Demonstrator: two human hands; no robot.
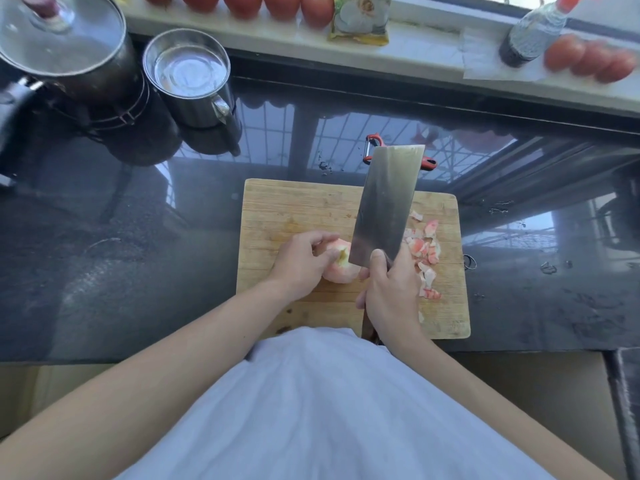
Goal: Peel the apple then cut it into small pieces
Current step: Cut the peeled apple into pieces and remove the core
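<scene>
A peeled, pale pink apple (341, 271) rests on the wooden cutting board (277, 209). My left hand (304, 261) grips it from the left, fingers curled over its top. My right hand (389, 289) holds the handle of a broad steel cleaver (388, 202), whose blade points away from me and whose lower corner sits just at the apple's right side. Red and white peel scraps (424, 251) lie scattered on the board to the right of the blade. A red-handled peeler (375, 142) lies on the counter beyond the board, partly hidden by the cleaver.
The board sits on a dark glossy counter (138, 254). A lidded pot (65, 46) and a steel mug (190, 77) stand at the back left. Tomatoes (588, 58), a bottle (533, 32) and a packet (360, 19) line the window ledge.
</scene>
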